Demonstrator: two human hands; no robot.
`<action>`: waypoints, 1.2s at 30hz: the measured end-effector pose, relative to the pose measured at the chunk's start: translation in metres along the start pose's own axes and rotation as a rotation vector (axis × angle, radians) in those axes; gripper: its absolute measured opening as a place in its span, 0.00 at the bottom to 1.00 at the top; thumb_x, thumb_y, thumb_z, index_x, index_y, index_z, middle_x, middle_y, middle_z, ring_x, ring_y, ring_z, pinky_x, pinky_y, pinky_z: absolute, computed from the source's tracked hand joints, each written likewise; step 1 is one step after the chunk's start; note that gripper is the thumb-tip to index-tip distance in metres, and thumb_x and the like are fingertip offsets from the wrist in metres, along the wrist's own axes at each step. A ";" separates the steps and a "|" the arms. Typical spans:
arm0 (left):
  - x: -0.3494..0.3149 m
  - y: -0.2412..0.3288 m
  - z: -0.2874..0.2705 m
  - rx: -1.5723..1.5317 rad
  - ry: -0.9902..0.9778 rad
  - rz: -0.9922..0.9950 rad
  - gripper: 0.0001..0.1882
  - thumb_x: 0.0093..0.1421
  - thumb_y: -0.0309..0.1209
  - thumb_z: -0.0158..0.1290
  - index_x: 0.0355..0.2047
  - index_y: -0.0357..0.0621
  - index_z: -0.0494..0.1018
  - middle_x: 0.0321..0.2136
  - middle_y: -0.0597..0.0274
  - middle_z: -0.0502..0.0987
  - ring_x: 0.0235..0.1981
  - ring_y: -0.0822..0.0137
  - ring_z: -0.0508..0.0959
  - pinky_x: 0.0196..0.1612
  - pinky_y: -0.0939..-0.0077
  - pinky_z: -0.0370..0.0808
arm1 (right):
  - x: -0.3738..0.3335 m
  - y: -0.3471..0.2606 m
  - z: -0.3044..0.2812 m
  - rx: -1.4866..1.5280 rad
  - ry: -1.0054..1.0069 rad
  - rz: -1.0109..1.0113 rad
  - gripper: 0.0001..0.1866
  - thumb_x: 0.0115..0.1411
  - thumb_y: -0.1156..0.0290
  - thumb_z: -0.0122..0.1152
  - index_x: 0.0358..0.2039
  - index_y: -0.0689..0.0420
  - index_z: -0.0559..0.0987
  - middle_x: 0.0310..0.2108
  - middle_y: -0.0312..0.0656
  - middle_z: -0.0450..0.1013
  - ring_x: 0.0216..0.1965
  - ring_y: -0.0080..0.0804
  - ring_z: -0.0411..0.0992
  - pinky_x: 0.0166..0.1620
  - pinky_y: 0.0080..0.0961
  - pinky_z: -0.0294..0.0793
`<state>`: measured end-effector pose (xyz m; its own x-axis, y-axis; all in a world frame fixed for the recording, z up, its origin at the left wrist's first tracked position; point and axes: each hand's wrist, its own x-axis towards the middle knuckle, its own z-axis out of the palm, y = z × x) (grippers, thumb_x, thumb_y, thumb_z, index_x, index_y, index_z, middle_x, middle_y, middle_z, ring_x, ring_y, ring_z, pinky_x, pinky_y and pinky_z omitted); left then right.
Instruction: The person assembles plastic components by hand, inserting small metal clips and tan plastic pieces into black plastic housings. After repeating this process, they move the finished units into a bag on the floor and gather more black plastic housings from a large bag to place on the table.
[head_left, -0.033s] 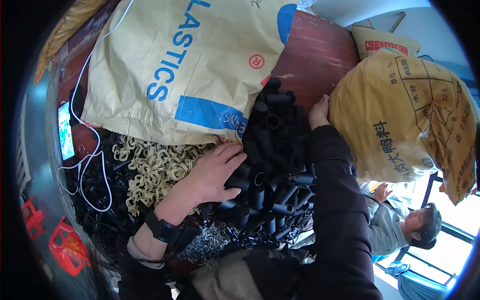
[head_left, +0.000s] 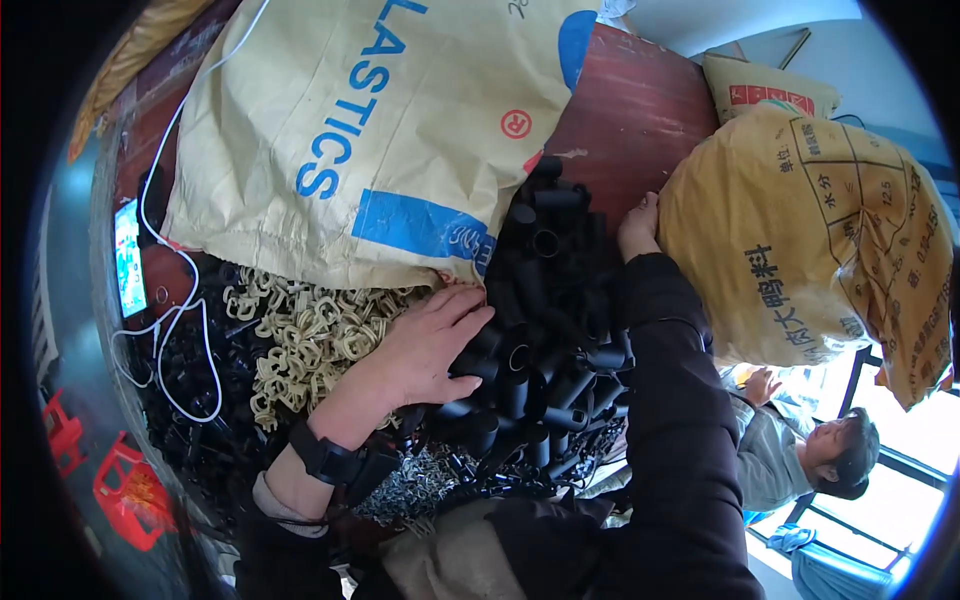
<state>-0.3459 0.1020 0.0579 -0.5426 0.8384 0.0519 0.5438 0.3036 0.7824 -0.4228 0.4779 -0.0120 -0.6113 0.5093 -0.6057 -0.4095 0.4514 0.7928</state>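
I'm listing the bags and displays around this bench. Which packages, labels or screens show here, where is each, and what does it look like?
Cream woven sack: top centre, lying flat, blue lettering, blue panel, small red round mark.
Yellow sack: right, bulging, black print.
Second yellow sack: behind it, red label strip.
Phone screen: far left, lit, upright rectangle, white cable beside it.

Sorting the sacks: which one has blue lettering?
The big cream sack lying flat behind the left hand; the yellow sack at right has dark print.
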 end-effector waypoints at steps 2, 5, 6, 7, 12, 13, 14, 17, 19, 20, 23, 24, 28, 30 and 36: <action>-0.002 -0.004 0.002 0.012 0.013 0.010 0.36 0.37 0.39 0.55 0.48 0.39 0.59 0.49 0.50 0.58 0.52 0.53 0.57 0.52 0.64 0.59 | -0.002 0.006 0.006 0.069 0.058 -0.091 0.18 0.55 0.63 0.41 0.44 0.53 0.70 0.48 0.40 0.64 0.52 0.39 0.57 0.56 0.45 0.38; -0.007 -0.008 0.007 0.010 -0.003 -0.022 0.36 0.37 0.39 0.56 0.48 0.39 0.58 0.49 0.50 0.58 0.52 0.53 0.57 0.52 0.64 0.59 | -0.027 -0.003 -0.010 0.153 0.123 -0.219 0.18 0.48 0.62 0.49 0.40 0.51 0.74 0.45 0.42 0.67 0.48 0.40 0.62 0.54 0.43 0.45; -0.007 -0.008 0.008 0.014 -0.011 -0.029 0.37 0.37 0.38 0.56 0.48 0.39 0.58 0.49 0.50 0.58 0.52 0.53 0.57 0.52 0.64 0.59 | -0.040 0.000 -0.016 0.208 0.160 -0.266 0.18 0.44 0.61 0.55 0.38 0.50 0.75 0.43 0.43 0.68 0.45 0.40 0.65 0.51 0.40 0.52; 0.001 -0.006 0.009 0.012 -0.014 -0.016 0.37 0.37 0.38 0.56 0.49 0.40 0.58 0.50 0.50 0.58 0.52 0.53 0.57 0.52 0.64 0.59 | -0.036 0.019 -0.016 0.404 0.136 -0.379 0.21 0.41 0.60 0.57 0.38 0.53 0.75 0.41 0.45 0.69 0.41 0.41 0.68 0.47 0.36 0.58; -0.004 -0.003 0.009 0.033 0.033 -0.020 0.35 0.36 0.37 0.56 0.47 0.39 0.60 0.49 0.52 0.59 0.52 0.55 0.58 0.52 0.67 0.59 | -0.094 0.073 -0.063 1.350 0.171 -0.878 0.23 0.42 0.63 0.61 0.36 0.64 0.72 0.32 0.49 0.71 0.33 0.40 0.70 0.34 0.27 0.71; -0.003 -0.004 0.010 0.042 0.037 -0.015 0.35 0.36 0.37 0.56 0.47 0.39 0.60 0.49 0.52 0.59 0.52 0.56 0.58 0.52 0.67 0.59 | -0.090 0.075 -0.053 1.354 0.161 -0.873 0.23 0.42 0.63 0.61 0.36 0.64 0.72 0.32 0.49 0.71 0.33 0.40 0.70 0.34 0.27 0.71; -0.002 -0.004 0.012 0.051 0.043 -0.011 0.35 0.36 0.36 0.56 0.47 0.39 0.60 0.49 0.52 0.59 0.52 0.56 0.58 0.52 0.67 0.59 | -0.084 0.077 -0.046 1.413 0.195 -0.752 0.21 0.43 0.65 0.60 0.36 0.65 0.72 0.33 0.48 0.71 0.33 0.40 0.70 0.33 0.27 0.71; -0.003 -0.005 0.014 0.058 0.039 -0.011 0.35 0.36 0.36 0.56 0.47 0.39 0.60 0.49 0.52 0.59 0.52 0.56 0.58 0.52 0.67 0.59 | -0.073 0.062 -0.042 0.961 0.314 -0.376 0.17 0.45 0.69 0.55 0.37 0.63 0.73 0.35 0.46 0.71 0.38 0.38 0.69 0.35 0.29 0.69; -0.005 -0.007 0.014 0.058 0.035 -0.021 0.35 0.36 0.36 0.56 0.47 0.39 0.60 0.49 0.52 0.59 0.52 0.56 0.58 0.52 0.67 0.59 | -0.076 0.029 -0.037 0.215 0.286 -0.278 0.15 0.45 0.71 0.52 0.36 0.57 0.74 0.36 0.43 0.71 0.43 0.35 0.67 0.44 0.34 0.62; -0.007 -0.007 0.012 0.061 0.018 -0.026 0.36 0.36 0.36 0.56 0.48 0.40 0.59 0.49 0.53 0.58 0.52 0.56 0.57 0.52 0.66 0.59 | -0.076 0.012 -0.033 0.028 0.251 -0.322 0.14 0.44 0.70 0.51 0.34 0.53 0.75 0.36 0.41 0.71 0.44 0.34 0.65 0.49 0.36 0.57; -0.004 -0.006 0.010 0.044 0.012 -0.024 0.38 0.36 0.35 0.57 0.50 0.42 0.57 0.51 0.55 0.56 0.53 0.55 0.56 0.52 0.64 0.59 | -0.050 0.001 0.027 -0.200 0.202 -0.286 0.15 0.52 0.70 0.40 0.37 0.47 0.75 0.40 0.37 0.70 0.46 0.32 0.64 0.52 0.39 0.46; -0.004 -0.007 0.011 0.039 0.008 -0.027 0.38 0.36 0.35 0.57 0.50 0.42 0.57 0.51 0.55 0.56 0.53 0.55 0.56 0.52 0.65 0.59 | -0.047 -0.004 0.027 -0.199 0.204 -0.296 0.15 0.52 0.70 0.40 0.37 0.47 0.75 0.40 0.37 0.70 0.46 0.32 0.64 0.52 0.39 0.46; -0.004 -0.009 0.012 0.030 0.013 -0.023 0.38 0.36 0.35 0.57 0.50 0.42 0.57 0.51 0.55 0.56 0.53 0.55 0.56 0.52 0.65 0.59 | -0.038 -0.010 0.022 -0.167 0.223 -0.269 0.15 0.52 0.68 0.40 0.34 0.47 0.76 0.39 0.36 0.71 0.44 0.32 0.65 0.51 0.37 0.47; -0.005 -0.008 0.013 0.019 0.015 -0.008 0.38 0.37 0.35 0.57 0.50 0.42 0.57 0.51 0.55 0.56 0.53 0.55 0.56 0.52 0.65 0.58 | -0.039 -0.009 0.023 -0.039 0.198 -0.248 0.14 0.51 0.67 0.41 0.32 0.47 0.77 0.38 0.37 0.71 0.44 0.31 0.65 0.49 0.37 0.50; -0.006 -0.008 0.011 0.040 0.003 -0.025 0.38 0.37 0.35 0.57 0.50 0.42 0.57 0.51 0.55 0.56 0.54 0.55 0.56 0.52 0.65 0.58 | -0.063 -0.015 0.025 0.027 0.207 -0.313 0.12 0.50 0.67 0.43 0.30 0.48 0.77 0.36 0.39 0.71 0.43 0.31 0.65 0.46 0.35 0.54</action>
<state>-0.3396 0.1000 0.0444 -0.5583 0.8289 0.0345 0.5553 0.3425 0.7579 -0.3612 0.4572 0.0125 -0.5842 0.1861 -0.7900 -0.5821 0.5822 0.5677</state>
